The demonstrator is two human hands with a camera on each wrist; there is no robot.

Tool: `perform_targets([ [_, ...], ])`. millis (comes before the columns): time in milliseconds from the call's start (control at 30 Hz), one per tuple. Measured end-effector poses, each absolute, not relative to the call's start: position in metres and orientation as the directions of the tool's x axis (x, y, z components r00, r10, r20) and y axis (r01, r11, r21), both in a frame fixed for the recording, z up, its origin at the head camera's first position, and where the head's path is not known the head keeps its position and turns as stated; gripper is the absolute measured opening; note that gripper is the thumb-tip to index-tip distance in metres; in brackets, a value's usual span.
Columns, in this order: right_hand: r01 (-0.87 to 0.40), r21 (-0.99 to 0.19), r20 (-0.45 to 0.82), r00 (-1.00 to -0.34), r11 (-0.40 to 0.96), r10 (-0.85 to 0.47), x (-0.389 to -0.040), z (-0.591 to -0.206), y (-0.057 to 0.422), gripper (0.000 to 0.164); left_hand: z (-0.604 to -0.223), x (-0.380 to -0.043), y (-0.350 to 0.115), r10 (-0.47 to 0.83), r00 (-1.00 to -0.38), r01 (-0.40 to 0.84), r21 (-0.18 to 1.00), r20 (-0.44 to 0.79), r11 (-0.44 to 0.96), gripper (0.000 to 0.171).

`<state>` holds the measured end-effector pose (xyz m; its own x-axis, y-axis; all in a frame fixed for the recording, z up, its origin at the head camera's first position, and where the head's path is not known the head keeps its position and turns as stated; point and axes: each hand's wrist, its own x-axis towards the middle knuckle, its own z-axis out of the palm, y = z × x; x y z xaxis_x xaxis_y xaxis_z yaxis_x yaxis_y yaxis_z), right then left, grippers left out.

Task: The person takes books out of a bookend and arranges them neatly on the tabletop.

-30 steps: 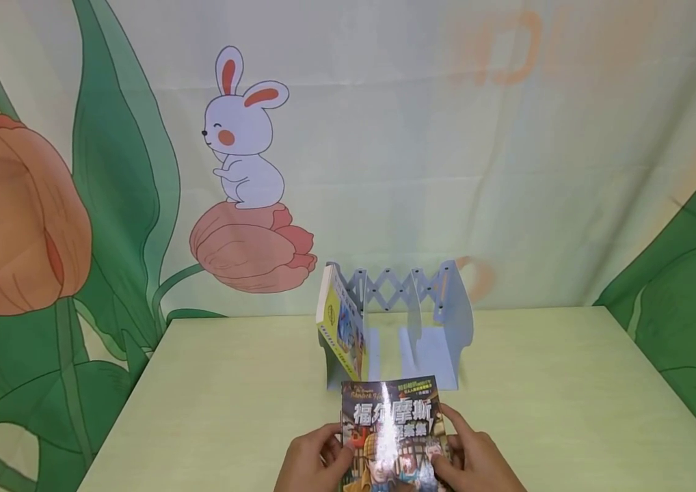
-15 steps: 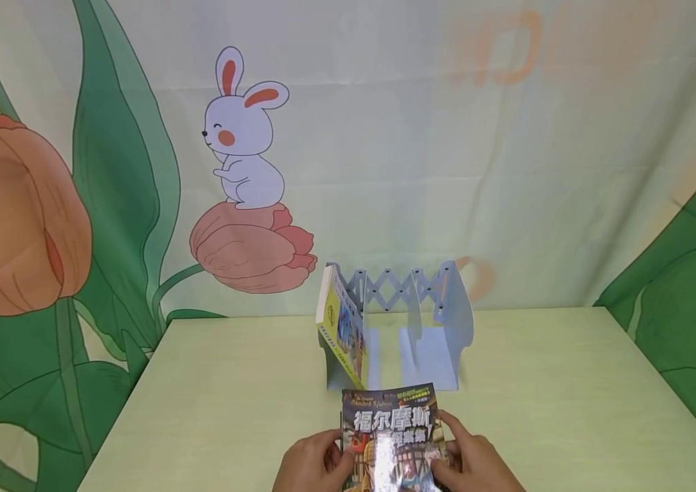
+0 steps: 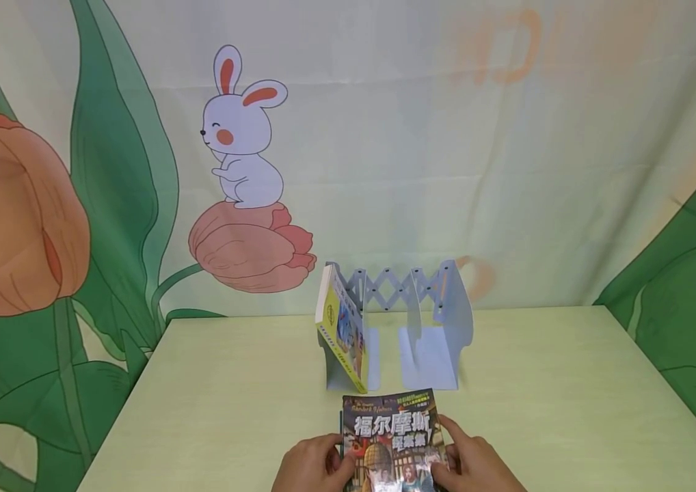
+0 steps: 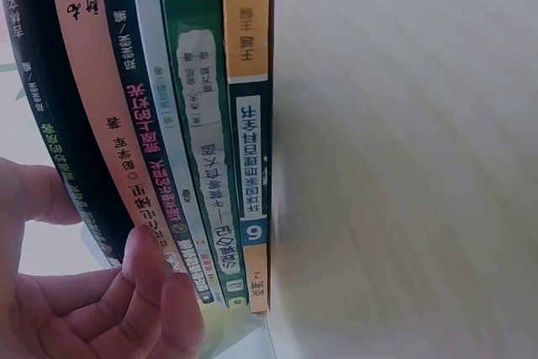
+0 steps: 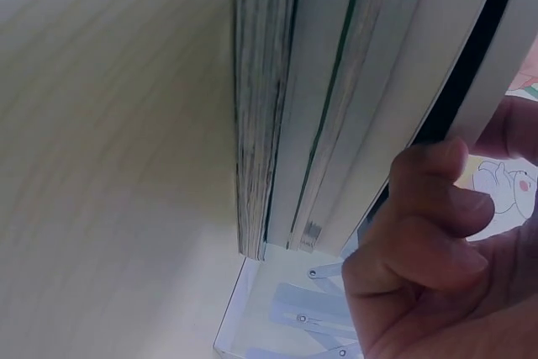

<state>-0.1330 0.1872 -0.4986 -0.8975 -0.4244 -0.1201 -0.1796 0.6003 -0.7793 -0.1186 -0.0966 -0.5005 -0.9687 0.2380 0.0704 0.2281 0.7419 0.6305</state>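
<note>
A paperback book (image 3: pixel 392 425) with a dark illustrated cover and large white Chinese characters lies on top at the front of the table. My left hand (image 3: pixel 311 465) grips its left edge, thumb on the cover, and my right hand (image 3: pixel 477 463) grips the right edge the same way. The left wrist view shows a stack of several books (image 4: pixel 197 124) beneath it, spines outward, with curled left fingers (image 4: pixel 151 283) against the upper spines. In the right wrist view, the right fingers (image 5: pixel 429 208) curl by the upper books' page edges (image 5: pixel 328 124).
Behind the stack stands a pale blue expandable book rack (image 3: pixel 459 321) with dividers. A yellow-covered book (image 3: pixel 343 335) leans in its left compartment. The light green table (image 3: pixel 545 396) meets a printed curtain (image 3: pixel 385 137) at the back.
The top book's far edge has come down and toward me, away from the rack, and the glare on its cover has faded. Both hands keep their grip, almost in place.
</note>
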Motion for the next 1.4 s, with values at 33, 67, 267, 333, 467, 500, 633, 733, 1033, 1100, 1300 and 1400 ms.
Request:
perform_targets([
  [33, -0.184, -0.774, -0.121, -0.897, 0.606, -0.426, -0.133, -0.499, 0.187, 0.073, -0.501, -0.119, -0.097, 0.238, -0.969, 0.226, 0.632, 0.067, 0.741, 0.025],
  [67, -0.188, -0.769, -0.119, -0.896, 0.61, -0.427, -0.133, -0.499, 0.188, 0.073, -0.501, -0.119, -0.097, 0.238, -0.969, 0.222, 0.635, 0.061, 0.74, 0.026],
  [267, -0.244, -0.75, -0.075, -0.892, 0.615, -0.445, -0.133, -0.502, 0.19, 0.071, -0.501, -0.12, -0.098, 0.23, -0.973, 0.183, 0.648, 0.012, 0.739, 0.03],
  [333, -0.235, -0.746, -0.087, -0.893, 0.623, -0.441, -0.133, -0.502, 0.189, 0.07, -0.501, -0.12, -0.098, 0.228, -0.974, 0.173, 0.648, -0.001, 0.742, 0.03],
  [467, -0.197, -0.745, -0.133, -0.892, 0.638, -0.431, -0.134, -0.501, 0.189, 0.068, -0.5, -0.121, -0.099, 0.225, -0.974, 0.154, 0.646, -0.028, 0.748, 0.034],
  [500, -0.19, -0.743, -0.144, -0.891, 0.642, -0.43, -0.134, -0.501, 0.189, 0.068, -0.5, -0.121, -0.099, 0.224, -0.974, 0.149, 0.645, -0.035, 0.749, 0.035],
  [633, -0.176, -0.722, -0.166, -0.895, 0.669, -0.414, -0.135, -0.502, 0.189, 0.068, -0.5, -0.122, -0.099, 0.208, -0.977, 0.129, 0.639, -0.049, 0.758, 0.034],
  [733, -0.155, -0.703, -0.172, -0.91, 0.694, -0.377, -0.134, -0.5, 0.187, 0.068, -0.501, -0.122, -0.099, 0.195, -0.98, 0.126, 0.632, -0.042, 0.765, 0.032],
  [1033, -0.048, -0.684, -0.203, -0.946, 0.728, -0.253, -0.133, -0.491, 0.183, 0.067, -0.501, -0.123, -0.1, 0.168, -0.985, 0.107, 0.612, -0.043, 0.784, 0.034],
  [1100, -0.04, -0.693, -0.203, -0.947, 0.72, -0.248, -0.134, -0.491, 0.184, 0.066, -0.5, -0.124, -0.1, 0.163, -0.986, 0.109, 0.609, -0.034, 0.786, 0.036],
  [1300, -0.026, -0.7, -0.199, -0.953, 0.713, -0.229, -0.135, -0.488, 0.183, 0.065, -0.497, -0.124, -0.102, 0.152, -0.988, 0.114, 0.608, -0.011, 0.786, 0.037],
  [1400, -0.008, -0.7, -0.195, -0.96, 0.714, -0.201, -0.135, -0.487, 0.181, 0.066, -0.496, -0.124, -0.101, 0.141, -0.99, 0.117, 0.603, 0.006, 0.789, 0.034],
])
